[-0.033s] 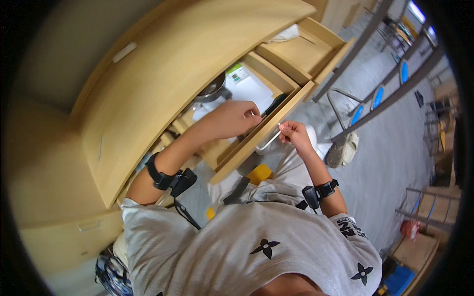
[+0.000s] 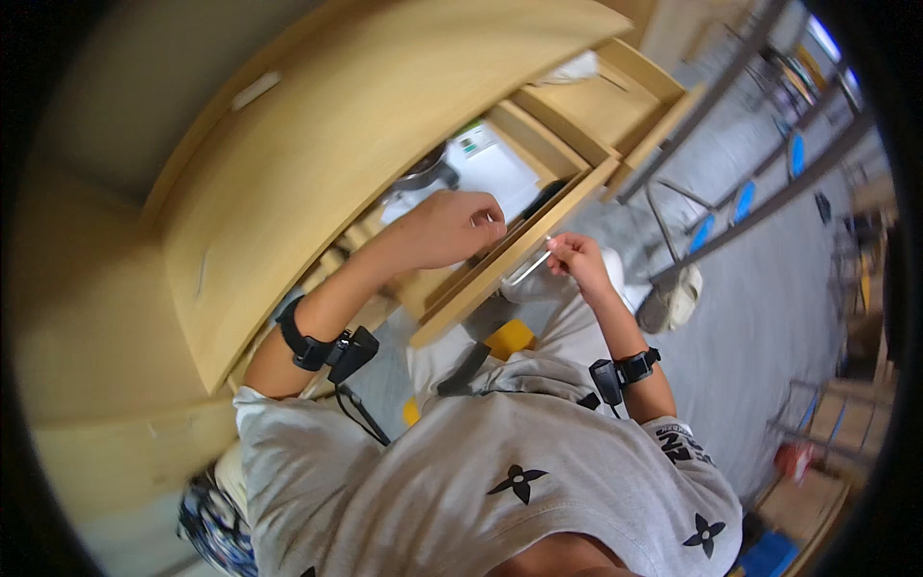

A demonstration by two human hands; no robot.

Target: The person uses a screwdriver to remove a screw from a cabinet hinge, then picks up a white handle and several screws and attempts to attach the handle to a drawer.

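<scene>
In the head view, an open wooden drawer (image 2: 481, 274) stands pulled out in front of me. My left hand (image 2: 450, 229) reaches over it with fingers curled, close to the inside of the front panel; whether they hold anything is hidden. My right hand (image 2: 579, 262) is closed on one end of the white drawer handle (image 2: 524, 271), outside the front panel. Within the drawer lie a white box or sheet (image 2: 498, 175) with a green-marked label, a dark round pot-like thing (image 2: 423, 175), partly under the tabletop, and a dark item (image 2: 544, 198) by the front panel.
A curved wooden tabletop (image 2: 317, 163) overhangs the drawer. Another open drawer (image 2: 625, 91) beyond it holds a white cloth (image 2: 575, 67). Metal frames with blue pads (image 2: 742, 202) stand to the right. A yellow piece (image 2: 510, 337) shows under my legs, and a pale shoe (image 2: 676, 298) is on the floor.
The drawer and surroundings sit slightly farther right in the picture. Both hands keep nearly the same places and grip.
</scene>
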